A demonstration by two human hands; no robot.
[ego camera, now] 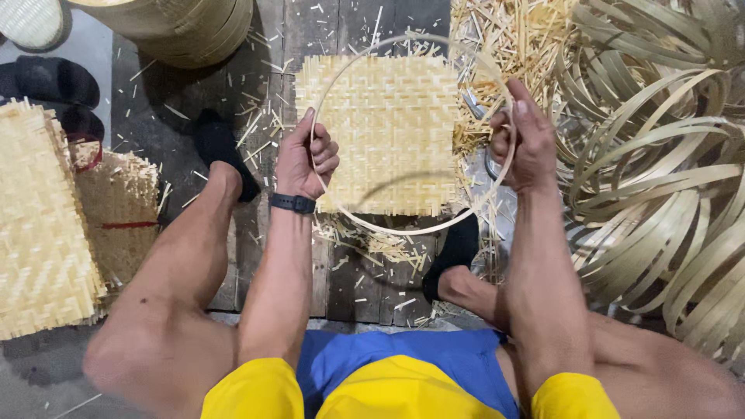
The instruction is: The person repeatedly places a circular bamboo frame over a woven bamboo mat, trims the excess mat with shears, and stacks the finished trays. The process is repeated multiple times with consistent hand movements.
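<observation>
Holding a thin bamboo hoop (411, 132) in both hands, I have it raised flat above a square woven mat (380, 132) that lies on the dark plank floor (357, 279) between my feet. My left hand (306, 159) grips the hoop at its nine o'clock edge, fingers curled tightly around the strip. My right hand (528, 143) pinches it at three o'clock, fingers closed on the strip and the thumb pointing up.

I judge the step in hand to be sizing the ring against the mat. The next move seems to call for centring the ring so that woven material shows past it all round, with both grips kept firm, since the strip looks springy.

The hoop is a pale, smooth, flat strip bent into an almost true circle. The mat is straw-coloured, plaited in a tight herringbone weave, with ragged fringed edges.

Outward from there, loose splinters and offcuts (497, 39) litter the floor, thickest at one o'clock. At three o'clock lies a large tangle of curved bamboo strips (660, 171), broad and glossy. At nine o'clock sits a stack of finished woven mats (43, 225). At eleven o'clock is the edge of a round stack of bamboo rims (194, 31), with dark sandals (46, 81) beside it. My black socks (221, 147), black wristband (292, 203) and yellow and blue shorts (403, 380) frame the bottom.
</observation>
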